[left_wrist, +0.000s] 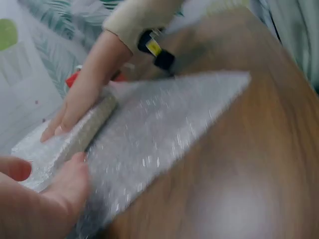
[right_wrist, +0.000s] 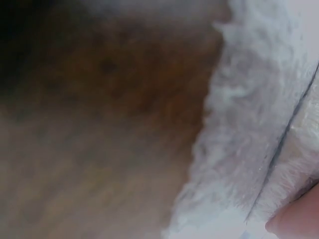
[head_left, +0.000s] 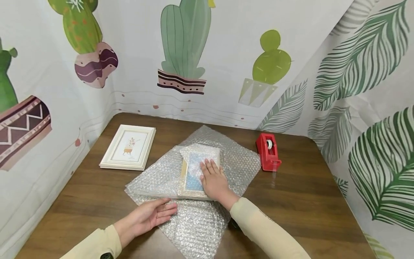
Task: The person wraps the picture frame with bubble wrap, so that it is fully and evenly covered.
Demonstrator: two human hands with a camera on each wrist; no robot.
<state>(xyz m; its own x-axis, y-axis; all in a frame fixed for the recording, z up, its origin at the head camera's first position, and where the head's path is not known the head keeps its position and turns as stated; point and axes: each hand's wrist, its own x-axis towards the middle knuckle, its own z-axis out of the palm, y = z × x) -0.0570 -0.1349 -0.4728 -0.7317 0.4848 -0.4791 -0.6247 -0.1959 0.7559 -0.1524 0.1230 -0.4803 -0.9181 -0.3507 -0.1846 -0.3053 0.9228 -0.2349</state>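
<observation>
A picture frame [head_left: 193, 176] with a blue picture lies on a silvery sheet of bubble wrap [head_left: 195, 225], and a layer of the wrap covers its face. My right hand [head_left: 213, 180] lies spread on top of it, pressing the layer down. Palm turned inward, my left hand [head_left: 150, 216] is over the wrap's near left edge with its fingers extended. In the left wrist view, the near flap of bubble wrap [left_wrist: 154, 134] lies out over the table. A blurred strip of bubble wrap [right_wrist: 234, 124] and one fingertip [right_wrist: 299, 214] show in the right wrist view.
A second, white picture frame [head_left: 130, 147] with a plant print lies at the back left of the brown wooden table [head_left: 300, 201]. To the right of the wrap stands a red tape dispenser [head_left: 269, 153]. Printed cloth [head_left: 223, 97] hangs behind the table.
</observation>
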